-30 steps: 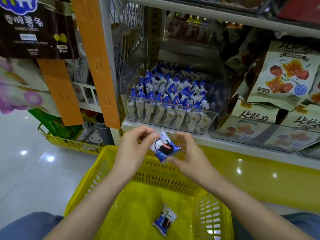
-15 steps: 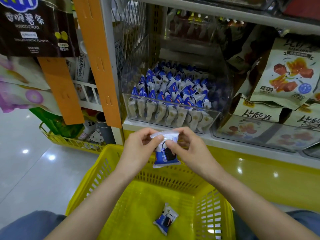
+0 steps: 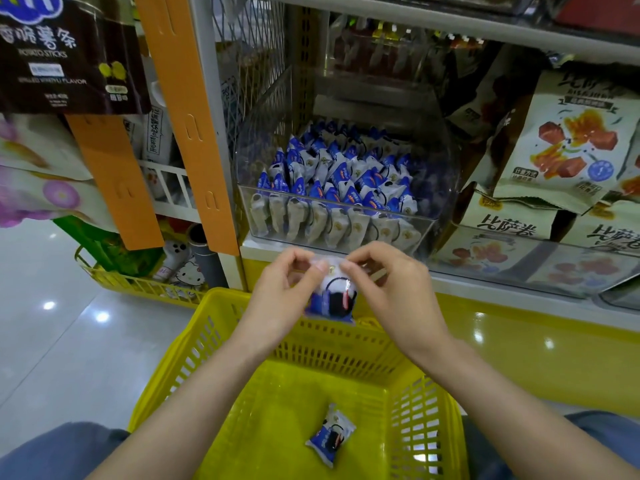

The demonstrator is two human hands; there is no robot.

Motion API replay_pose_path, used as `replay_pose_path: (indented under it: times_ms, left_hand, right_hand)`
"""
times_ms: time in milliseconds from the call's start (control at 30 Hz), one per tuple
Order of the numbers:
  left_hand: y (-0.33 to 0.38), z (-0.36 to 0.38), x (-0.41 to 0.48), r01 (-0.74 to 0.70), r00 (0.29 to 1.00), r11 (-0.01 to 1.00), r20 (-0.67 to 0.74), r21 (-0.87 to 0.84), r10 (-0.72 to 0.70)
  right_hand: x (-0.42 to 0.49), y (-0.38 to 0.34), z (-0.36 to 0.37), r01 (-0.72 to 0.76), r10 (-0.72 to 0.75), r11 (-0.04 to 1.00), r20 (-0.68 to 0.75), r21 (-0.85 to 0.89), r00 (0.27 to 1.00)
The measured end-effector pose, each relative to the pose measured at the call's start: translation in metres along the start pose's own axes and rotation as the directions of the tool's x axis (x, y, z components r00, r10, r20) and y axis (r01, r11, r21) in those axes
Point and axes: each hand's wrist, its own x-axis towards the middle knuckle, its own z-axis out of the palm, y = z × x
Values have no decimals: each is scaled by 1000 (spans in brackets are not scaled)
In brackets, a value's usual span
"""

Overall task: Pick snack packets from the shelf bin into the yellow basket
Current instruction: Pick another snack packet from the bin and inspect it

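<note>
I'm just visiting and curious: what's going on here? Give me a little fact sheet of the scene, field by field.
place: shop shelf, where a clear bin holds many blue-and-white snack packets
left hand: pinches the top edge of the held packet
right hand: pinches the same top edge
packet position: hanging over the far rim of the yellow basket
already in basket: one loose packet, lying on its floor

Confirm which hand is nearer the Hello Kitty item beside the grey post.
Left. The left hand is right of the Hello Kitty item, pinching the top of the held packet; the right hand pinches it from the far side, farther away.
</note>
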Motion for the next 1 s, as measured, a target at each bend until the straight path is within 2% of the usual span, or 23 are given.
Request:
replay_pose_path:
  times_ms: [100,133,200,267,333,433,500,567,600,633,700,733,800,867,900,1000]
  left_hand:
    - [-6,-2,2,70,991,973,-126,220,-43]
    - [-6,-3,3,111,988,974,-127,197,-87]
    - [-3,-3,3,249,968,965,-4,-79,-250]
    - [0,-6,3,344,938,870,177,-353,-299]
    - [-1,-7,3,310,945,840,239,-446,-222]
    - [-2,-5,2,243,970,874,112,-420,-216]
    - [-2,-5,2,214,973,903,-3,-372,-231]
    - [-3,-6,2,192,973,934,-66,-302,-222]
    - [-3,-6,1,189,974,939,-64,-288,-215]
    - [-3,-6,1,188,977,939,-39,-287,-207]
    - [-1,-5,0,187,982,942,49,-280,-181]
    - [-1,-3,-1,170,985,953,74,-251,-156]
    - [-3,0,-1,24,1000,999,-6,-37,-24]
    - [-4,2,-4,-143,979,949,-97,282,177]
    - [-4,3,-7,-203,962,907,-95,370,255]
    - [-7,7,-11,-273,951,868,-22,415,309]
  right_hand:
    - [4,2,-3,-87,101,989,-122,117,987]
    - [4,2,-4,-61,76,992,-135,115,988]
    - [2,0,-6,48,-43,998,-90,48,995]
    - [-2,-1,-4,173,-173,983,15,-54,985]
    - [-5,-2,-1,289,-278,947,90,-138,956]
    - [-7,-3,2,364,-338,915,163,-171,927]
    - [-9,-5,5,249,-227,963,182,-105,957]
    - [-9,-5,8,-52,48,998,137,21,989]
    - [-6,-5,8,-225,211,970,138,96,968]
    - [-3,-4,7,-385,351,904,191,185,917]
    - [1,-2,6,-599,463,702,391,385,795]
    - [1,-2,4,-647,454,613,467,454,759]
    - [1,-4,3,-655,433,556,495,512,753]
    - [0,-4,4,-647,458,527,457,551,762]
    - [0,-4,5,-650,478,496,445,575,758]
    - [0,-5,6,-658,503,447,438,606,745]
